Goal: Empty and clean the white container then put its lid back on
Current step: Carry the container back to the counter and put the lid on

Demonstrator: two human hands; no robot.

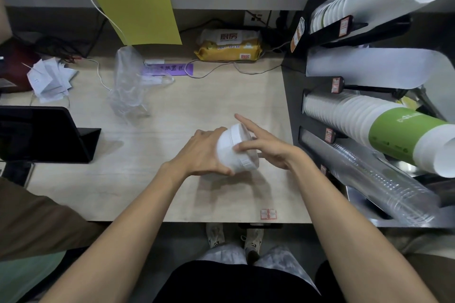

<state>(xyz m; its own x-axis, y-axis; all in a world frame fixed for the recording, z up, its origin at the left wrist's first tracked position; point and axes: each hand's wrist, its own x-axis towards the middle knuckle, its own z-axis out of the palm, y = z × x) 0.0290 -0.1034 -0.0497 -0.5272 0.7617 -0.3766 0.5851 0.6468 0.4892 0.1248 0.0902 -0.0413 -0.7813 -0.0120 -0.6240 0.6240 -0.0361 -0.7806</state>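
Observation:
The white container (230, 152) is a round plastic tub, held tipped on its side above the middle of the wooden table (172, 192), its lidded end turned to the right. My left hand (202, 152) wraps around its base from the left. My right hand (263, 145) rests on the lid's rim at the right, with thumb and fingers on the edge and the index finger sticking out straight. The lid (248, 147) looks seated on the tub. What is inside is hidden.
A crumpled clear plastic bag (128, 86) lies at the left middle. A yellow pack of wipes (227, 45) sits at the back. Cup dispensers (364, 115) with paper and clear cups fill the right side. A black tablet stand (46, 133) and receipts (49, 79) are at the left.

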